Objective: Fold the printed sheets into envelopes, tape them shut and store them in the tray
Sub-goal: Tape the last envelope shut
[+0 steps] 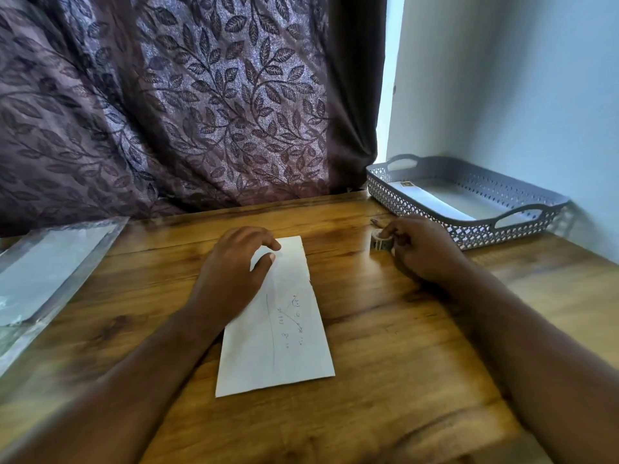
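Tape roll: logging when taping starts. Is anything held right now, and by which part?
The right hand holds the tape roll by its rim; the left hand only rests on the folded sheet.

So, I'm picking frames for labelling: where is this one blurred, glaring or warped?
Head view: daylight enters through the gap beside the curtain, brightening the wall and tray; a glare patch sits on the table beside the tape; the plastic sleeve at the left edge is smeared; wide-angle stretch swells both forearms; writing on the envelope is too soft to read.
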A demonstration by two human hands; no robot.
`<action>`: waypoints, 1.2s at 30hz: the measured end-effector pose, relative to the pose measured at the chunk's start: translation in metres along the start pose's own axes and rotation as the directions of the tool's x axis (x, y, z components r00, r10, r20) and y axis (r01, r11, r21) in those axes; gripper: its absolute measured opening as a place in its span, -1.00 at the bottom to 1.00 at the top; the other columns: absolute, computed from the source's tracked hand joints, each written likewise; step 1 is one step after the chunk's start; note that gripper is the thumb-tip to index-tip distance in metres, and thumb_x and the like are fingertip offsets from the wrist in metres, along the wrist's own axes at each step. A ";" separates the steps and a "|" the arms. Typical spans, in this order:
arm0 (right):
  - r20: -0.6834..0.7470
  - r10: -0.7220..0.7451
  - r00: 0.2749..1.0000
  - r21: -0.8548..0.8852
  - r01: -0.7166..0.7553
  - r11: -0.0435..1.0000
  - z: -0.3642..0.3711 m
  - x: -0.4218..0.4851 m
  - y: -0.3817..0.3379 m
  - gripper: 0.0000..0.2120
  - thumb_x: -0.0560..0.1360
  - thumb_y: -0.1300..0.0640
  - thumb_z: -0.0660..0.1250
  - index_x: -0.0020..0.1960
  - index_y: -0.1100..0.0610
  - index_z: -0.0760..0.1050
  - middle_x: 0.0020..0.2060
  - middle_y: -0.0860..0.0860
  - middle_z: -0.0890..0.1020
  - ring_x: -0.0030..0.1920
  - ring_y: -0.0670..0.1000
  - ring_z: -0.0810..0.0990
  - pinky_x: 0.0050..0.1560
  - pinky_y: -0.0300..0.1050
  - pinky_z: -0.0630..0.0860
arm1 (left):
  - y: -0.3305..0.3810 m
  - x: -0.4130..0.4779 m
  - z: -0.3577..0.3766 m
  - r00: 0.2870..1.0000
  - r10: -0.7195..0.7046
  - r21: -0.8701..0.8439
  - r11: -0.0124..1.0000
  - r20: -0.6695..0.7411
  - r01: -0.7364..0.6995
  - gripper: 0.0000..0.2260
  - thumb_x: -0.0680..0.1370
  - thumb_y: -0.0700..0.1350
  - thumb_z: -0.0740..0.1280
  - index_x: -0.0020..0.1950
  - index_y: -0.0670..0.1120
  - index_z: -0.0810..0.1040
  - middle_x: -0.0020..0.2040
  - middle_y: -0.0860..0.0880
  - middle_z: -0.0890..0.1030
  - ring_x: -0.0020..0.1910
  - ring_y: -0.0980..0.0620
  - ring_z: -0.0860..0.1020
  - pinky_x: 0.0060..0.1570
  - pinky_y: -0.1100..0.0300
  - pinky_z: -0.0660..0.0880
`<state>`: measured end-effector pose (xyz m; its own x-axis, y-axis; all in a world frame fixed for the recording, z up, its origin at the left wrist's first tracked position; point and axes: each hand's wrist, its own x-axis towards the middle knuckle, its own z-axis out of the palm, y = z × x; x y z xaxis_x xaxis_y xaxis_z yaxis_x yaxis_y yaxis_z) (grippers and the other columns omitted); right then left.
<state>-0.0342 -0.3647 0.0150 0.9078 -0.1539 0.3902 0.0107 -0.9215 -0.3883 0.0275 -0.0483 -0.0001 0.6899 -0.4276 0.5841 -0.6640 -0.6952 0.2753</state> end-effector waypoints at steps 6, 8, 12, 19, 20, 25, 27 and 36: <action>0.020 -0.004 1.000 -0.015 0.004 1.000 0.006 0.005 -0.003 -0.76 0.51 0.20 0.45 0.17 0.11 0.66 0.10 0.07 0.66 -0.03 -0.04 0.49 -0.03 -0.23 0.33 | 0.001 -0.001 0.000 1.000 0.021 -0.005 1.000 0.015 -0.021 -0.86 0.61 -0.10 0.36 0.15 0.03 0.61 0.27 0.04 0.58 0.30 0.04 0.47 0.27 0.22 0.27; 0.006 -0.057 0.998 0.014 0.057 0.998 0.009 0.004 -0.011 -0.78 0.48 0.09 0.50 0.11 0.09 0.66 0.04 0.01 0.64 -0.08 -0.09 0.48 -0.19 -0.26 0.32 | 0.002 -0.001 0.000 1.000 0.022 -0.008 1.000 0.022 -0.022 -0.85 0.61 -0.10 0.36 0.17 0.03 0.61 0.28 0.04 0.58 0.31 0.04 0.46 0.27 0.22 0.25; 0.026 -0.173 0.985 0.121 0.168 0.978 0.018 0.000 -0.041 -0.79 0.46 -0.01 0.51 0.06 -0.02 0.64 -0.09 -0.16 0.56 -0.14 -0.18 0.50 -0.19 -0.31 0.35 | 0.005 0.000 -0.005 1.000 -0.025 -0.110 0.994 -0.016 0.023 -0.84 0.61 -0.06 0.35 0.19 0.05 0.60 0.23 0.11 0.60 0.21 0.13 0.50 0.21 0.25 0.37; -0.011 -0.360 0.933 0.266 0.350 0.898 0.026 -0.012 -0.071 -0.87 0.42 0.08 0.53 -0.04 -0.03 0.65 -0.20 -0.29 0.55 -0.11 -0.27 0.55 -0.15 -0.48 0.40 | 0.032 -0.003 -0.008 0.995 -0.037 -0.397 0.915 0.088 0.069 -0.66 0.51 0.02 0.45 0.28 0.06 0.58 0.16 0.25 0.55 0.09 0.38 0.52 0.00 0.54 0.47; -0.030 -0.366 0.930 0.301 0.358 0.884 0.026 -0.013 -0.071 -0.86 0.43 0.10 0.52 -0.05 -0.05 0.64 -0.21 -0.29 0.56 -0.11 -0.27 0.56 -0.15 -0.48 0.41 | 0.034 -0.004 -0.007 0.993 -0.023 -0.418 0.906 0.112 0.068 -0.63 0.49 0.02 0.47 0.29 0.06 0.56 0.16 0.24 0.55 0.11 0.37 0.52 0.03 0.51 0.48; 0.013 -0.368 0.930 0.384 0.335 0.860 0.025 -0.013 -0.073 -0.80 0.48 0.18 0.47 -0.04 -0.12 0.60 -0.27 -0.29 0.59 -0.25 -0.15 0.62 -0.24 -0.37 0.51 | 0.034 -0.006 -0.005 0.990 -0.054 -0.435 0.894 0.130 0.106 -0.59 0.48 -0.03 0.51 0.31 0.02 0.56 0.16 0.18 0.62 0.08 0.35 0.56 0.00 0.50 0.49; 0.032 -0.374 0.927 0.415 0.328 0.849 0.028 -0.013 -0.074 -0.80 0.49 0.18 0.46 -0.04 -0.12 0.60 -0.24 -0.25 0.61 -0.27 -0.11 0.62 -0.26 -0.33 0.51 | 0.033 -0.006 -0.006 0.993 -0.056 -0.444 0.891 0.100 0.094 -0.61 0.48 -0.08 0.52 0.29 -0.02 0.59 0.15 0.13 0.65 0.07 0.31 0.58 -0.03 0.50 0.49; -0.041 -0.358 0.933 0.444 0.338 0.830 0.035 -0.014 -0.079 -0.76 0.46 0.27 0.50 -0.02 -0.06 0.63 -0.05 -0.24 0.63 -0.02 -0.24 0.62 -0.08 -0.45 0.50 | 0.034 -0.006 -0.004 0.999 -0.048 -0.402 0.915 -0.012 0.039 -0.67 0.52 -0.16 0.48 0.28 -0.03 0.62 0.19 0.07 0.67 0.08 0.31 0.57 0.04 0.46 0.52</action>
<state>-0.0329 -0.2778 0.0112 0.8259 0.1715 0.5371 0.5016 -0.6584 -0.5611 -0.0007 -0.0674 0.0083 0.7175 -0.3869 0.5792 -0.6963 -0.4207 0.5815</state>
